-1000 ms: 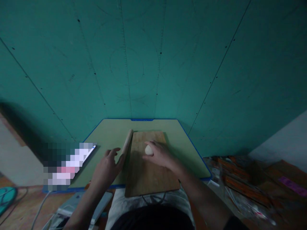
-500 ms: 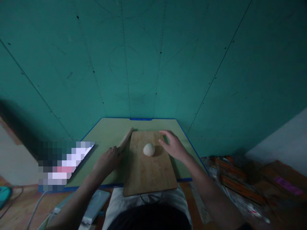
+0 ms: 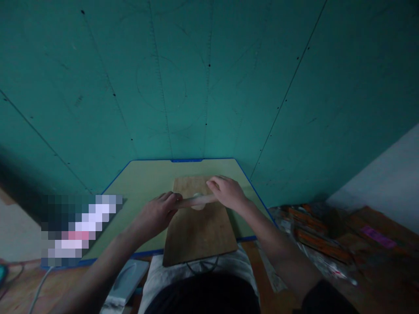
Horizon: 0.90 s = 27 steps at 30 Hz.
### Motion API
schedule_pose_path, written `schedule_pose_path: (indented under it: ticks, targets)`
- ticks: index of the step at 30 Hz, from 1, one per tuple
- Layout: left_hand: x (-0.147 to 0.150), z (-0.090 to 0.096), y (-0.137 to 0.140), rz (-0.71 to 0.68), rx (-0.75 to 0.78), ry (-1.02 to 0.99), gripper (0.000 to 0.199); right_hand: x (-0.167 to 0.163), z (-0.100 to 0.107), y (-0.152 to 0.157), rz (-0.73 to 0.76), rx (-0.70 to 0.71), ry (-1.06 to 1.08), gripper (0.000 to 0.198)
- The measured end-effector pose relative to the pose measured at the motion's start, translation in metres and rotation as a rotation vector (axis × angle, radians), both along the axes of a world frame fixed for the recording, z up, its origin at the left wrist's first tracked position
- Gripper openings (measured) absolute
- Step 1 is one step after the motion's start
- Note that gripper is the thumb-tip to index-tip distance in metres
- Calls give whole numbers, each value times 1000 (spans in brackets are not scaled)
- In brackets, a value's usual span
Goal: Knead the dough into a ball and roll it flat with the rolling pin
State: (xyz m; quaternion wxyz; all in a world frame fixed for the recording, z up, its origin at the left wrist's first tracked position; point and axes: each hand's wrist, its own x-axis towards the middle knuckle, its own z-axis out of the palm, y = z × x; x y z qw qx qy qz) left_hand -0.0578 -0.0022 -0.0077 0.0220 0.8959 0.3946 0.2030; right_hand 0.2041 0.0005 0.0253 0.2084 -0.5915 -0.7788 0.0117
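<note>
The person's left hand (image 3: 160,211) is wrapped around one end of a wooden rolling pin (image 3: 190,202), and the right hand (image 3: 227,192) is closed around the other. The wide grip seems chosen to leave the middle of the pin free to bear on the pale dough (image 3: 198,207), which shows on both sides of it. The dough sits on a wooden board (image 3: 199,237), toward its far half, probably so that both arms can reach it slightly bent. The board's near end juts past the edge of the table (image 3: 140,181) above pale trousers (image 3: 244,266), likely to bring the surface closer; whether the legs support it cannot be told.
</note>
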Motion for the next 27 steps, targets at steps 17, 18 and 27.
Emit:
schedule_pose_path:
  ticks: [17,18,27]
  targets:
    - [42,42,25,209,-92,347,51,-4,-6,27,-243,-141,-54,42]
    - [42,42,27,227,-81,353,52,-4,-7,27,-256,-139,-53,43]
    - [42,21,35,411,-43,342,53,-10,-20,22,-218,-173,-105,40]
